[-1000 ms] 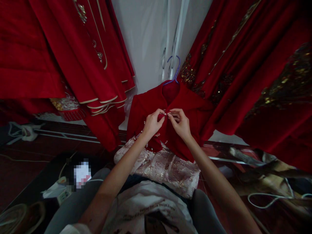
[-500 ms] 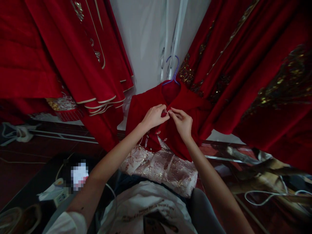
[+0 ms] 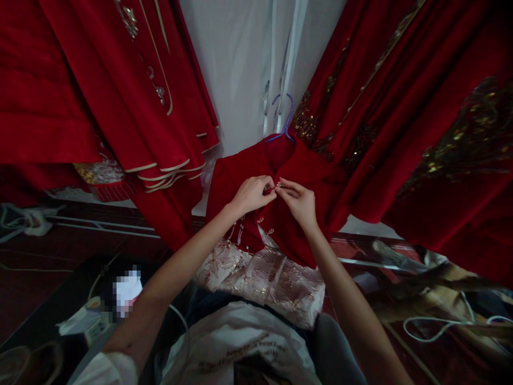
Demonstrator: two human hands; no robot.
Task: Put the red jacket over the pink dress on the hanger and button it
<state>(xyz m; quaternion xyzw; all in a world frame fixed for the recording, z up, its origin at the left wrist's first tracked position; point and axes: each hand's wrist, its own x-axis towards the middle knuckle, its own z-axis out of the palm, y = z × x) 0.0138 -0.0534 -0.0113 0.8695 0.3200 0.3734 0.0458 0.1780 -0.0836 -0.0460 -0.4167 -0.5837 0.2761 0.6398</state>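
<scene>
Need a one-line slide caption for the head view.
Left hand and right hand pinch the front of a red garment on a purple hanger, pale patterned fabric below.

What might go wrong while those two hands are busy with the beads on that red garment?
The left grip and right grip come close together at tiny beads on the red garment, so a bead might slip or pull loose. Lower down, bead strands lie close to the shiny pale cloth and could snag on it. The scene looks dim, so a small slip might be missed.
</scene>
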